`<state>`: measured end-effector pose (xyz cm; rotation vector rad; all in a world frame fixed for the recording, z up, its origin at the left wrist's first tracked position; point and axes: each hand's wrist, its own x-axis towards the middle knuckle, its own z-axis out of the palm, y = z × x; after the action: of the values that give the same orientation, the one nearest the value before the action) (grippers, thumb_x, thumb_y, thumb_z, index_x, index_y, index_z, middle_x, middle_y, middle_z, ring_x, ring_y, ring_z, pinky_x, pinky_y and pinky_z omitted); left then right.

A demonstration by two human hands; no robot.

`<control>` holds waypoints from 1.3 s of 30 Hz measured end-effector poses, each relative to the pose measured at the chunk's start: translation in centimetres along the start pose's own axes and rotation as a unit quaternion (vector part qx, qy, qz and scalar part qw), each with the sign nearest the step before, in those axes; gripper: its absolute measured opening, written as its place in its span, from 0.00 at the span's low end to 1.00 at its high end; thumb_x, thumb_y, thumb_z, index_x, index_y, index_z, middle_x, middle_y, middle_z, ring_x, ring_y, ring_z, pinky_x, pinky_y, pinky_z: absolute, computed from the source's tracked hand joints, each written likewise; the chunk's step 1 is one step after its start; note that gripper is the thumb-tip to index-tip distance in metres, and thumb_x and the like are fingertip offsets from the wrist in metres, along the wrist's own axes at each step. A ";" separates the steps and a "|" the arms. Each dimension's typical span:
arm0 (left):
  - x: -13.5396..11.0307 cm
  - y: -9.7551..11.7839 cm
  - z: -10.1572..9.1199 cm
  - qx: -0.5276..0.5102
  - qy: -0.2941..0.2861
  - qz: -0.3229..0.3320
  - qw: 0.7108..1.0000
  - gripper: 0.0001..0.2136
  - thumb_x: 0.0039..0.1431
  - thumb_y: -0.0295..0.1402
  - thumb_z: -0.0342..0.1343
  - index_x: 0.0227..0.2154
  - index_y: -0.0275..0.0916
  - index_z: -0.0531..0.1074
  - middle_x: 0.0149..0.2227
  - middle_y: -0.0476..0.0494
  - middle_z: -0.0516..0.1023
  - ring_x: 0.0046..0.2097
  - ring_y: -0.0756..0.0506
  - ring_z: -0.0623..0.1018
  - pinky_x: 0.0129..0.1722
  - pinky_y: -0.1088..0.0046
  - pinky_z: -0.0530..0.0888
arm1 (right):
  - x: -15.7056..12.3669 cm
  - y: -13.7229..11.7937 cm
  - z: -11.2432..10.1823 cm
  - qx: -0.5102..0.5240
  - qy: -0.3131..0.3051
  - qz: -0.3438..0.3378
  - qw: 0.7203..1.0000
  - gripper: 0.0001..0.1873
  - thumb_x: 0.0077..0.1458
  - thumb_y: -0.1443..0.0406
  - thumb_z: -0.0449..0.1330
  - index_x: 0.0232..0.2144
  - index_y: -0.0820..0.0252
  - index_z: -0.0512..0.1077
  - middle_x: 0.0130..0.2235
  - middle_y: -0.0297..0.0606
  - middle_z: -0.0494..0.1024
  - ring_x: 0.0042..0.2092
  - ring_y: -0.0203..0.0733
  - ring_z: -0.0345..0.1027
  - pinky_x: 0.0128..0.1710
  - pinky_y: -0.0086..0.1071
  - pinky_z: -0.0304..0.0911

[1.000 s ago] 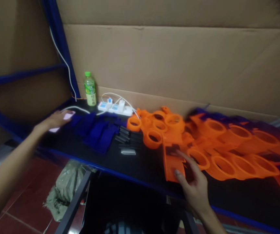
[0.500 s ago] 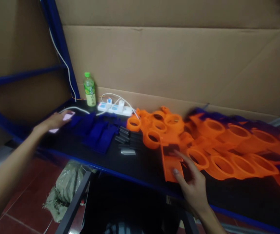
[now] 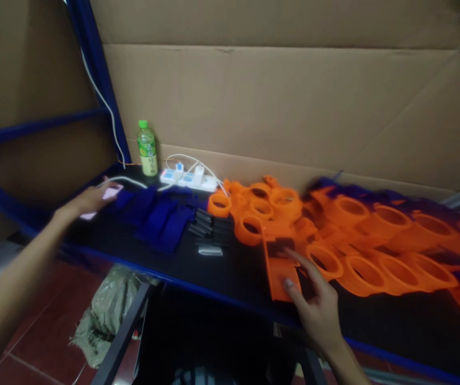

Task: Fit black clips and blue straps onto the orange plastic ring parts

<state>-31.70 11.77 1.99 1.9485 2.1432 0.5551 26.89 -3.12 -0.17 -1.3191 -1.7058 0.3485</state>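
My left hand reaches far to the left and rests on a pink phone lying on the black table; its fingers lie flat. My right hand sits near the table's front edge with fingers spread, fingertips touching a flat orange plastic piece. Several orange plastic rings spread over the table to the right of it. Dark blue parts and small black pieces lie between my two hands.
A green-capped bottle and a white power strip with cables stand at the back left. Cardboard sheets wall the table's far side. A blue shelf post rises at left. A grey bag lies on the red floor tiles.
Almost nothing moved. My right hand has slid slightly left on the flat orange piece; my left hand stays on the phone.
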 end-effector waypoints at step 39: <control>-17.2 23.6 11.9 -0.672 -0.131 0.026 0.729 0.19 0.58 0.46 0.63 0.47 0.42 0.70 0.24 0.47 0.82 0.26 0.41 0.83 0.31 0.69 0.75 | 4.2 -6.0 8.4 -0.215 -0.217 -0.225 0.925 0.09 0.66 0.68 0.53 0.39 0.57 0.75 0.41 0.43 0.77 0.44 0.44 0.71 0.35 0.34 0.67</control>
<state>-3.50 -1.99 -1.32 1.0613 0.8610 1.2485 16.58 0.78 1.54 -1.1455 -2.5044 -0.0167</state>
